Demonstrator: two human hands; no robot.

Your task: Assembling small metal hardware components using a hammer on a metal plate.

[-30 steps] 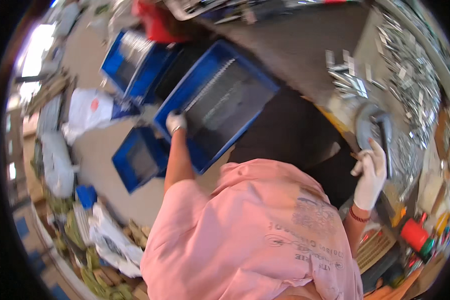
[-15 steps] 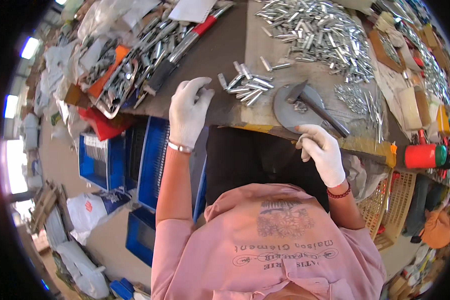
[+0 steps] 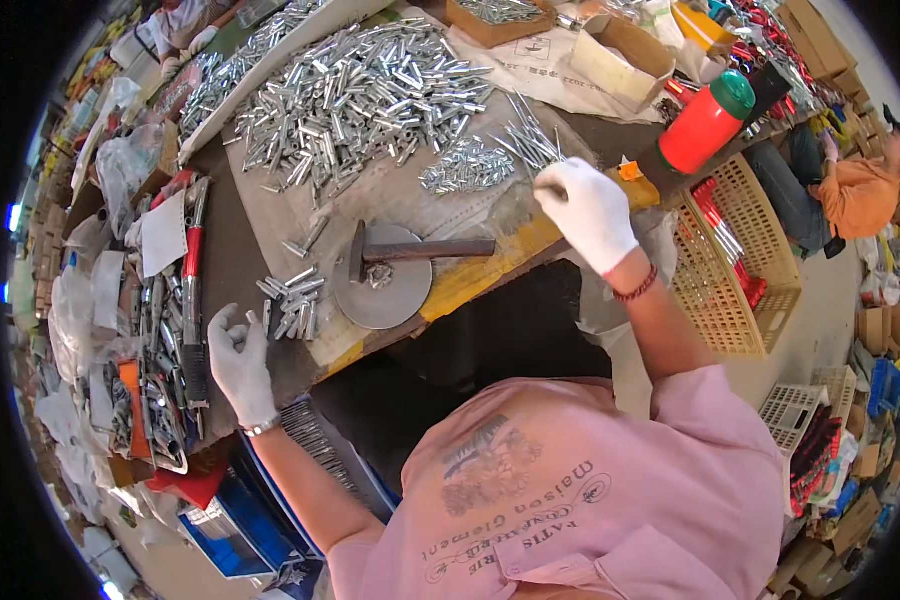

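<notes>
My left hand [image 3: 240, 365], in a white glove, is at the left of the table with its fingers curled; a small shiny end shows near the fingertips, but what it belongs to is unclear. Beside it lies a small group of short metal tubes [image 3: 296, 303]. My right hand [image 3: 588, 212], also gloved, is bent closed at the thin metal pins [image 3: 532, 140], fingertips close to them; the glove hides anything inside. Between my hands a hammer [image 3: 425, 250] rests across a round grey metal disc [image 3: 382, 305], with small metal bits [image 3: 378, 275] by its head.
A large heap of metal tubes [image 3: 360, 95] covers the far table, with small metal pieces [image 3: 467, 166] nearer. A red and green flask [image 3: 708, 122] stands right, above a yellow plastic crate [image 3: 725, 290]. Tools [image 3: 158, 330] crowd the left. Another person [image 3: 863, 200] is at far right.
The view has turned toward the right. My right hand has moved from near the disc and hammer out to the thin pins. My left hand stays beside the small tube group, still curled.
</notes>
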